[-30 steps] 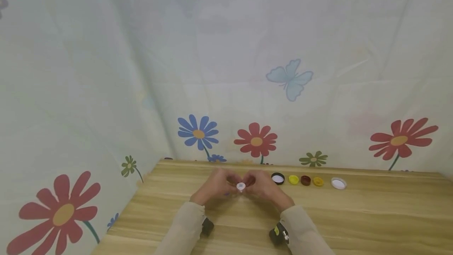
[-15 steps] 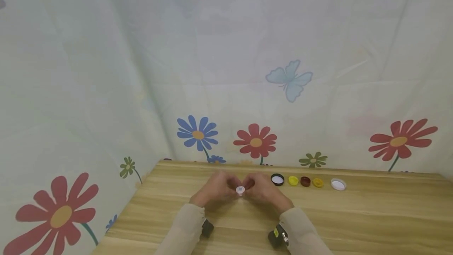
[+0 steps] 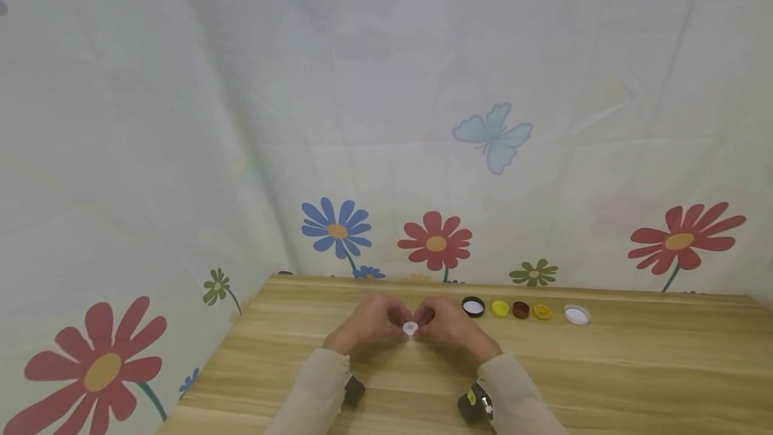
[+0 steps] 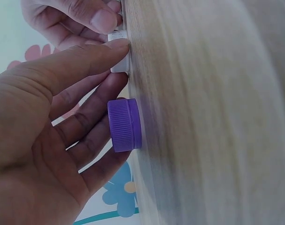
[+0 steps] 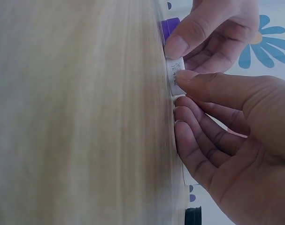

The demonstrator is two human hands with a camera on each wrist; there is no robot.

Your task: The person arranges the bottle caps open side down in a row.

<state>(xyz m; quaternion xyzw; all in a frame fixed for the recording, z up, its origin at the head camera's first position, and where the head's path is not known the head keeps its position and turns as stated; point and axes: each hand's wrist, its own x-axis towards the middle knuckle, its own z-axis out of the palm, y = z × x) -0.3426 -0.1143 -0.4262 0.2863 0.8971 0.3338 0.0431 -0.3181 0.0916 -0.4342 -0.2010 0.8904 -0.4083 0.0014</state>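
Observation:
A small white cap [image 3: 410,328] with a printed mark on top is between my two hands at the middle of the table. Dark print shows on the cap's side [image 5: 174,77] in the right wrist view. My left hand [image 3: 373,319] and my right hand [image 3: 445,322] pinch it from opposite sides with thumb and fingers, low against the wood. Beside the left fingers stands a ribbed purple cap [image 4: 123,124], near or touching them. The left hand hides it in the head view.
On the right, along the back of the wooden table [image 3: 604,368], lie a black-rimmed cap [image 3: 474,307], a yellow cap [image 3: 500,309], a dark red cap [image 3: 521,310], an orange-yellow cap [image 3: 542,312] and a clear-rimmed white lid [image 3: 577,315]. A flowered cloth [image 3: 386,153] hangs behind.
Both hands have shifted the white cap slightly toward me, and its side shows less in the head view. A bluish-purple bit by the left fingers is now hidden. The other caps have not moved.

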